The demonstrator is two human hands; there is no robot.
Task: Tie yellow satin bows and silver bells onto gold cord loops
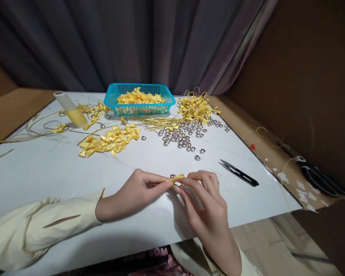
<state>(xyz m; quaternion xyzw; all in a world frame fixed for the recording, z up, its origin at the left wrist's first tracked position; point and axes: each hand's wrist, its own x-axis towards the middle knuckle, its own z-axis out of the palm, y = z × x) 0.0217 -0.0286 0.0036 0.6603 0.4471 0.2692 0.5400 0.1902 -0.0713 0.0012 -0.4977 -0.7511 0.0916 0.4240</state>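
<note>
My left hand (132,193) and my right hand (207,203) meet near the front edge of the white table (46,172). Between their pinched fingertips they hold a small yellow ribbon bow (176,177). A silver bead (173,176) lies right behind the bow; I cannot tell whether it is attached. Both hands are closed on the bow, and cream sleeves cover both wrists.
A turquoise basket (139,109) of yellow bows stands at the back. Loose bows (110,140), silver beads (184,136), bows with gold wire (194,107) and a ribbon spool (70,109) lie around it. Black thread snips (238,173) lie at right; large scissors (316,174) rest on the cardboard.
</note>
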